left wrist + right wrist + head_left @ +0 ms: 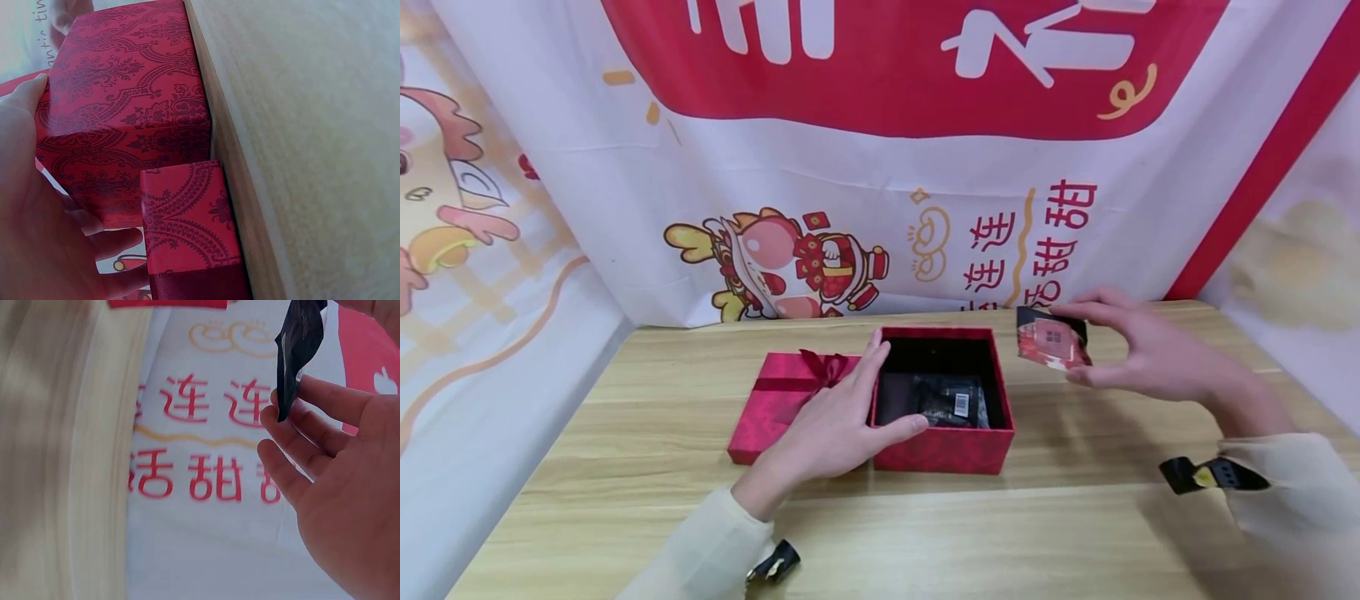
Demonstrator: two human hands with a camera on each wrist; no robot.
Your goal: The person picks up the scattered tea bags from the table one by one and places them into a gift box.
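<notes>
My right hand (1157, 354) pinches a black-and-red sachet (1051, 340) by its edges, in the air right of the box. The right wrist view shows the dark sachet (300, 350) edge-on at the fingertips. An open-topped red patterned gift box (943, 450) stands on the table, with dark sachets (951, 400) lying inside. My left hand (831, 425) rests over its left side, thumb at the front rim, fingers reaching toward the back left corner. In the left wrist view, the thumb touches the box (131, 75) and the other fingers stay nearly straight.
Left of the box lies its red lid (767, 425) with a dark red ribbon bow (823, 371), partly behind my left hand. The wooden table (1000, 533) ends at a printed white cloth (925, 175) hanging behind. More printed cloth hangs on both sides.
</notes>
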